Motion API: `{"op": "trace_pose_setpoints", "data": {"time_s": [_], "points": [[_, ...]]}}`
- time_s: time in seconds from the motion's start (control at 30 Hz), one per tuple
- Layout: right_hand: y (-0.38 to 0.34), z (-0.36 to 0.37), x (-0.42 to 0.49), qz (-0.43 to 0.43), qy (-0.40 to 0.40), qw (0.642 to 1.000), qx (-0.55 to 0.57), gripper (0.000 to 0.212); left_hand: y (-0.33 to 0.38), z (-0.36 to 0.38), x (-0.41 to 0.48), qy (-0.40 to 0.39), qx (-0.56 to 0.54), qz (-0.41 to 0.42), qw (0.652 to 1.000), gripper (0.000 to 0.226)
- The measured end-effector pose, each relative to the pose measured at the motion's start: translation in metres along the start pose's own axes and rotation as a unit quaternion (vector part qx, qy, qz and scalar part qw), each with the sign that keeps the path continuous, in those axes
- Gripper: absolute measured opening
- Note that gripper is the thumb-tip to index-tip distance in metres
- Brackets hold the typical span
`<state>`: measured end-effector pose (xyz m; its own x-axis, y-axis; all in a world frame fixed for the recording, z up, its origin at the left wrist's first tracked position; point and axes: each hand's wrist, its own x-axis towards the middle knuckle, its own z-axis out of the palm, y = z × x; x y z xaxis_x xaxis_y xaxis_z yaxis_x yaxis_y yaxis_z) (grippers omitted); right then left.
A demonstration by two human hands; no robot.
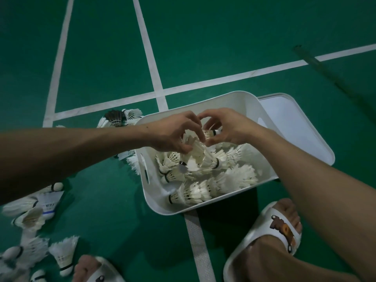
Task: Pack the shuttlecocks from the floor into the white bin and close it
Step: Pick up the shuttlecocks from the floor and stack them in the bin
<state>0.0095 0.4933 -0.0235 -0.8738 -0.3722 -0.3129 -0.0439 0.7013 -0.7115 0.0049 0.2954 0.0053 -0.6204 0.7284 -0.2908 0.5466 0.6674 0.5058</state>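
Shuttlecocks [63,255] lay loose on the green floor [114,210] at the near left, beside the wearer's left foot and beneath the left forearm, their corks pointing every way; I counted that heap as work not yet done. Beyond it and to the right stood the white bin [154,202], open, its bottom covered by packed shuttlecocks [223,180] lying on their sides. Both hands met above the bin's far half, almost fingertip to fingertip. The left hand [175,133] had its fingers curled down over the feather end of a nested bunch [195,149], whose long axis seemed to slope down and to the right into the bin. The right hand [227,127] pinched a single shuttlecock [210,132] between thumb and curled fingers, cork toward its own palm and feathers toward the left hand. From my remote seat I judged that everything held hung straight over the bin, so letting go would land it inside. What the next reach turned on was plain: the loose heap lay on the bin's left, nearer the left arm. The lid [295,123] lay flat on the floor against the bin's far right side, nearer the right hand. A second cluster [122,117] waited just past the bin's far left corner.
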Motion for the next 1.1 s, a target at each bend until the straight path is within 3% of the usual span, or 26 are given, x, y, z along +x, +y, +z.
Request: {"op": "trace_pose_setpoints", "data": {"time_s": [0.3,0.5,0.73,0.87,1.0,1.1], "points": [[0.032,-0.020,-0.004,0.055,0.110,0.992,0.026,0.061,-0.003,-0.001,0.013,-0.007,-0.010,-0.002,1.000,0.027],[0.050,-0.009,-0.005,0.138,0.147,0.978,0.053,0.080,-0.015,-0.003,0.014,-0.126,-0.103,-0.101,0.981,0.033],[0.065,0.014,0.004,0.173,0.226,0.943,0.174,0.043,-0.024,0.000,0.013,-0.253,-0.136,-0.142,0.947,0.053],[0.062,0.022,0.007,0.157,0.240,0.948,0.135,0.054,-0.029,0.008,0.013,-0.254,-0.129,-0.153,0.946,0.058],[0.064,0.027,0.010,0.180,0.239,0.940,0.163,0.029,-0.031,0.011,0.014,-0.256,-0.128,-0.153,0.946,0.058],[0.064,0.028,0.011,0.196,0.229,0.937,0.180,0.026,-0.032,0.011,0.013,-0.254,-0.127,-0.148,0.947,0.058]]}}
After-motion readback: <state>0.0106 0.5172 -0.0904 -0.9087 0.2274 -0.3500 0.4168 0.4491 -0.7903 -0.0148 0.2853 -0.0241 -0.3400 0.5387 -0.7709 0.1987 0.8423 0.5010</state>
